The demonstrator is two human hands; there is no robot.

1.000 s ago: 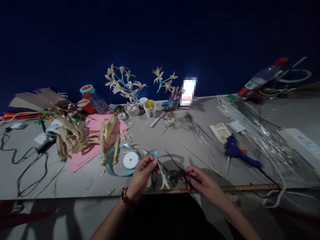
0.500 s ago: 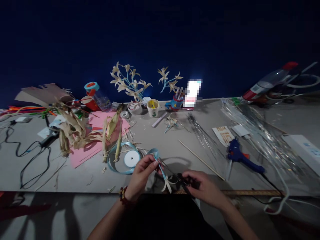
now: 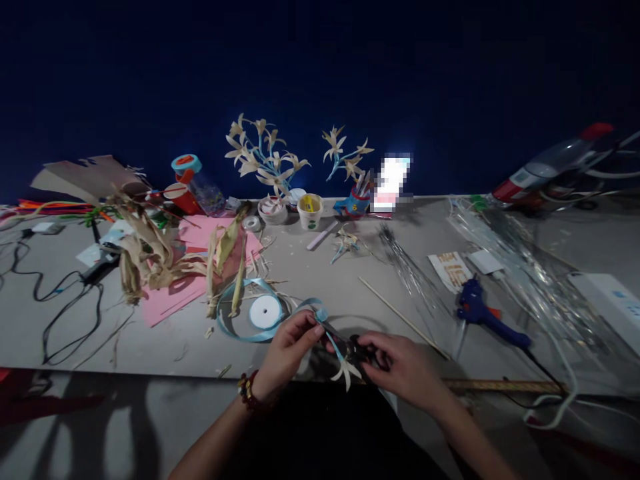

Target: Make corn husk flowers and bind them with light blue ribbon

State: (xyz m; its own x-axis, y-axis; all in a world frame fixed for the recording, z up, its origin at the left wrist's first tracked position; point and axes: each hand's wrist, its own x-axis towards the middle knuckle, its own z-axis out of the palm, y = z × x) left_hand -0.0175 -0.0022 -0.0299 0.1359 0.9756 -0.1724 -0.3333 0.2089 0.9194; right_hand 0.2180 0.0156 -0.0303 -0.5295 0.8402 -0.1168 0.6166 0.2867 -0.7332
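My left hand (image 3: pixel 295 343) pinches a blue-wrapped stem that carries a pale husk flower (image 3: pixel 346 373), its petals hanging down to the right. Light blue ribbon (image 3: pixel 314 305) runs from the stem's upper end back toward a white ribbon spool (image 3: pixel 265 312) lying on the table. My right hand (image 3: pixel 400 367) is closed around the dark handles of a pair of scissors (image 3: pixel 356 347). The scissors' blades point up and left and lie at the ribbon by the stem's end, close to my left fingertips. Whether the blades touch the ribbon I cannot tell.
Dried corn husks (image 3: pixel 150 257) lie on pink paper (image 3: pixel 175 297) at left. A blue glue gun (image 3: pixel 487 313), thin wires (image 3: pixel 407 257) and a wooden stick (image 3: pixel 400 313) lie at right. Finished flower sprays (image 3: pixel 265 157), cups (image 3: pixel 309 217) and a bright blurred screen (image 3: pixel 393 183) stand at the back.
The scissors have moved up and left, bringing their blades to the ribbon by my left fingertips. The flower has shifted slightly right, and the view has tilted a little.
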